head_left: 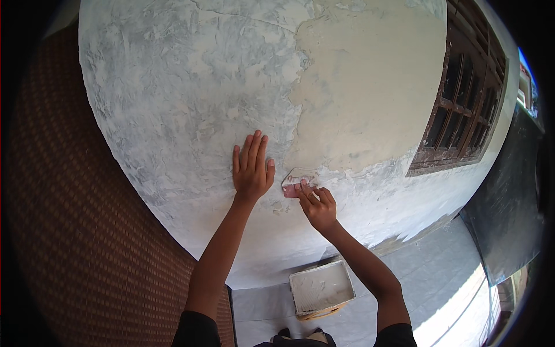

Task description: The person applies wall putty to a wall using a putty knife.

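Note:
My left hand [252, 170] lies flat against the wall [202, 110], its fingers stretched upward and slightly apart. To its right, my right hand [319, 209] grips a flat, pinkish filling spreader [291, 191] smeared with white putty. The spreader's face is against the wall, just below the lower left corner of a beige putty patch [364, 87] with a ragged edge. Around my left hand the wall is mottled grey and white with streaky putty. Part of the spreader is hidden by my fingers.
A putty-coated tray [322, 286] rests on something yellowish near my feet, on a grey floor covering [260, 312]. Along the left stands a brown woven screen [115, 231]. A brown-framed window [462, 110] is set in the wall at right, with a dark sheet [509, 202] beyond.

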The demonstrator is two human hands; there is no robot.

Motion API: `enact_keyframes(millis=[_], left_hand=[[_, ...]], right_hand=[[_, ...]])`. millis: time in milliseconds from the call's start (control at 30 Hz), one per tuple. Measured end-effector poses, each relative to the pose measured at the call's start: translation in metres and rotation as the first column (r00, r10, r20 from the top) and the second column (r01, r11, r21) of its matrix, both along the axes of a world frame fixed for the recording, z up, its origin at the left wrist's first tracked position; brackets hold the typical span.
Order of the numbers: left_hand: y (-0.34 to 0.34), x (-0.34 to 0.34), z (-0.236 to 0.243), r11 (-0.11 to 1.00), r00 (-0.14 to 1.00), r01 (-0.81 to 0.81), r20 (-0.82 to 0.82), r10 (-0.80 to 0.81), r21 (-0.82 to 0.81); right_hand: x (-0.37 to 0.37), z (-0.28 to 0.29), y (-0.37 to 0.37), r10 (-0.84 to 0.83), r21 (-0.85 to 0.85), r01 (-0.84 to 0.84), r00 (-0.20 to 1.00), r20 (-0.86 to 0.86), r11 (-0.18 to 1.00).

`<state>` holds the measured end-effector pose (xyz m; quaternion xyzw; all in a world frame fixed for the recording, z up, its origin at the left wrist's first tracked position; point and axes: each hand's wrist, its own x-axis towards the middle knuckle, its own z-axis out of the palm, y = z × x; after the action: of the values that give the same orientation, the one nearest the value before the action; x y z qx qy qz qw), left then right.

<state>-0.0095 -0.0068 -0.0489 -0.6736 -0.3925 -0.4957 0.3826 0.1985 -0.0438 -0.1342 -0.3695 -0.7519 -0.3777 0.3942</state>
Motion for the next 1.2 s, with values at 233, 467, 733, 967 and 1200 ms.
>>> enact_keyframes(millis=[233, 467, 733, 967, 1200], left_hand=[[0.002, -0.001, -0.002, 1.000, 0.999, -0.017, -0.033, 0.017, -0.002], [0.003, 0.000, -0.002, 0.999, 0.999, -0.050, -0.013, 0.050, 0.011], [0.001, 0.002, -0.003, 0.996, 0.996, -0.086, -0.015, 0.086, 0.013], [0.007, -0.002, -0.009, 0.992, 0.991, -0.125, -0.047, 0.125, 0.005], [0.007, 0.004, -0.006, 0.992, 0.992, -0.123, -0.042, 0.123, 0.012]], right_hand=[[0.022, -0.039, -0.012, -0.016, -0.046, 0.030, 0.963, 0.268, 0.999], [0.044, -0.048, -0.016, 0.069, -0.109, -0.038, 0.953, 0.296, 0.993], [0.043, -0.034, -0.046, 0.159, -0.177, -0.140, 0.982, 0.100, 0.974], [0.026, -0.003, -0.036, 0.233, -0.238, -0.280, 0.950, -0.207, 0.930], [0.011, 0.033, -0.008, 0.284, -0.093, -0.435, 0.721, -0.632, 0.896]])
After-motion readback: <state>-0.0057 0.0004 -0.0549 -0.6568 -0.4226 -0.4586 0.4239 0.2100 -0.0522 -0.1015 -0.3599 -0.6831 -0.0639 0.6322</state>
